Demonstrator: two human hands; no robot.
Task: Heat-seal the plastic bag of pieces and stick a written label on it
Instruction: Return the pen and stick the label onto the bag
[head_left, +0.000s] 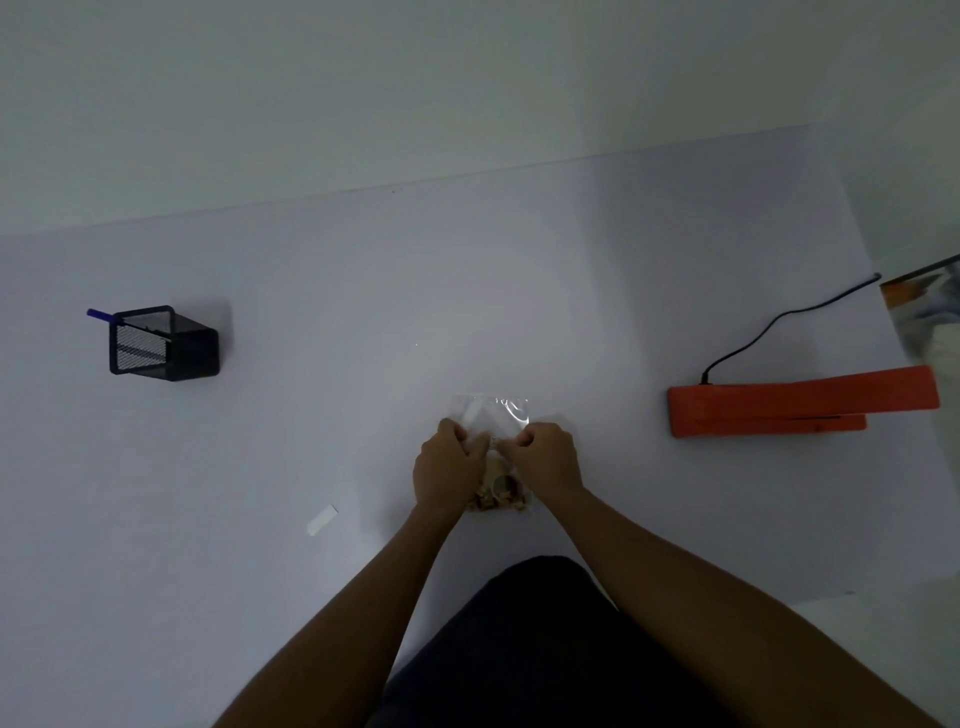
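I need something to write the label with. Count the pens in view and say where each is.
1. A blue pen sticks out of the black mesh holder at the table's far left. The holder's mesh may hide others.

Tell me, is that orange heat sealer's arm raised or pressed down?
Raised. The orange heat sealer rests on the white table with its upper arm angled up from the base, a gap showing beneath it.

A clear plastic bag (496, 415) lies flat at the centre of the frame on the white table (363, 312), tan pieces (498, 496) bunched in its near end and its empty mouth end pointing away. A small white label (322, 519) lies tilted at lower left of the bag, apart from it. An orange heat sealer (769, 410) sits at right, its arm raised slightly and black cord (779, 322) trailing to the upper right.
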